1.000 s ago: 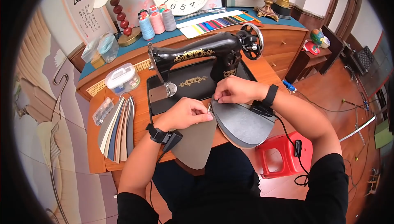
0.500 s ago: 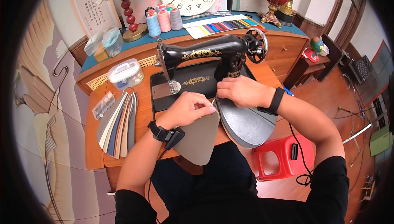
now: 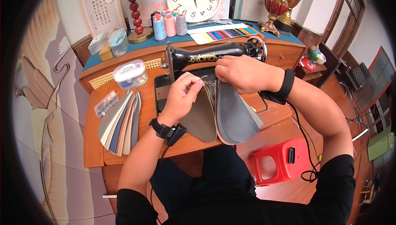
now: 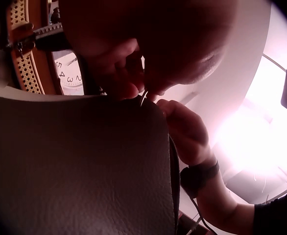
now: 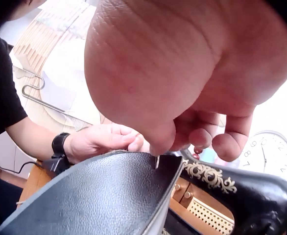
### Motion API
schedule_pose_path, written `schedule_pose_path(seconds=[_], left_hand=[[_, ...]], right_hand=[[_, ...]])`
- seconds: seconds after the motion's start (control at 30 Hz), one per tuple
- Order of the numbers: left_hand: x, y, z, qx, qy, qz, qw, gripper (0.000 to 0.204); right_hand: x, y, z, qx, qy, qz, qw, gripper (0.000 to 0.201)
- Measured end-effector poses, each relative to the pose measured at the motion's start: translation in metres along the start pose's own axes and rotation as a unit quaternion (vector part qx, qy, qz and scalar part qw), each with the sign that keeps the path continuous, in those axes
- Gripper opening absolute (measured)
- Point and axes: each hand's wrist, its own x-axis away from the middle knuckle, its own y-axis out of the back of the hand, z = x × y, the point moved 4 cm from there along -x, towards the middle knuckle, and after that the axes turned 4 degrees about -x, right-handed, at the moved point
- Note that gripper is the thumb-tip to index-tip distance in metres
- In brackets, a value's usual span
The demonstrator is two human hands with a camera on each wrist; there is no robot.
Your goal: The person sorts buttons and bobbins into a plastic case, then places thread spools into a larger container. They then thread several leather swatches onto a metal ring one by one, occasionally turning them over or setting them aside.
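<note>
Several leather swatches hang from a thin metal ring [image 3: 203, 77], whose curved end shows above my left fingertips. My left hand [image 3: 181, 97] pinches the ring at the top of the taupe swatch [image 3: 202, 120]. In the left wrist view the ring [image 4: 143, 98] passes through that swatch's narrow end. My right hand [image 3: 249, 74] grips the tops of the dark grey swatches [image 3: 235, 113], which fan out beneath it. The right wrist view shows the thumb beside the ring [image 5: 157, 161] at the corner of a dark leather swatch [image 5: 99, 191]. Both hands are close together.
Behind my hands stands a black sewing machine [image 3: 198, 56]. On the left lie another swatch fan [image 3: 119, 124], a button box [image 3: 106, 104] and a clear lidded box [image 3: 130, 74]. Thread spools [image 3: 170, 26] stand at the back. A red stool [image 3: 276, 161] is below, right.
Both hands have risen toward the sewing machine, lifting the swatches with them. The dark grey stack, flat on the table's edge before, now hangs and spreads apart.
</note>
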Motion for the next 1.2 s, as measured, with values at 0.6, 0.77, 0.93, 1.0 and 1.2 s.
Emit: schedule_pose_path(seconds=[0.6,0.77,0.93,1.0,1.2], left_hand=[[-0.001,0.018,0.021,0.242,-0.051,-0.135,0.959,0.018],[-0.001,0.018,0.025,0.261,-0.042,-0.141,0.954,0.019],[0.000,0.017,0.026,0.274,-0.035,-0.145,0.950,0.018],[0.000,0.015,0.025,0.269,-0.033,-0.138,0.953,0.018],[0.006,0.024,-0.011,0.235,-0.071,-0.146,0.958,0.016]], right_hand=[[-0.030,-0.029,-0.015,-0.319,-0.133,-0.119,0.931,0.009],[-0.015,-0.077,-0.027,-0.595,-0.201,-0.212,0.749,0.015],[-0.009,-0.098,-0.027,-0.667,-0.212,-0.280,0.657,0.012],[-0.012,-0.097,-0.031,-0.630,-0.221,-0.275,0.692,0.011],[-0.025,-0.025,0.004,-0.346,-0.154,-0.320,0.868,0.011]])
